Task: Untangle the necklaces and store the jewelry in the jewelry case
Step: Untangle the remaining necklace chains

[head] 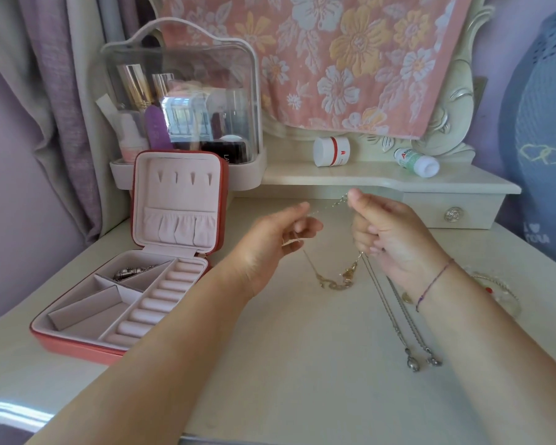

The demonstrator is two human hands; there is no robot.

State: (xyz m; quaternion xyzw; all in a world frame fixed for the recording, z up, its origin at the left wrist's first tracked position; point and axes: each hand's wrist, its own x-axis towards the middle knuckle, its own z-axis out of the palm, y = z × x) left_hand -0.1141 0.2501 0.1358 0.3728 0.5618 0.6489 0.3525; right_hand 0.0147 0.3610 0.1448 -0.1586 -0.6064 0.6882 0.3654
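The jewelry case (177,194) stands open on the tabletop (302,396), at 9 o'clock from the hands. Its lid is upright and its red base lies flat. In the base, the far compartment holds a silver piece (130,273), and a row of ring rolls (154,303) runs along the 3 o'clock side. At 12 o'clock from the case, a clear organizer (180,101) holds cosmetic bottles and tubes.

The left hand (280,232) and the right hand (389,232) are raised over the middle of the tabletop, a little apart. Each one pinches the thin chain of the gold necklace (334,282). The chain is stretched between them, and its pendant part hangs down and touches the tabletop. The silver necklaces (413,367) lie on the tabletop, running from under the right hand toward 5 o'clock. I cannot tell if the right hand holds them too.

A bracelet (501,293) lies at 3 o'clock from the right wrist, near the tabletop edge. The raised shelf (350,178) at 12 o'clock carries a white jar (331,151) and a bottle (416,162) that lies on its side. Bare tabletop shows toward 6 o'clock between the forearms.
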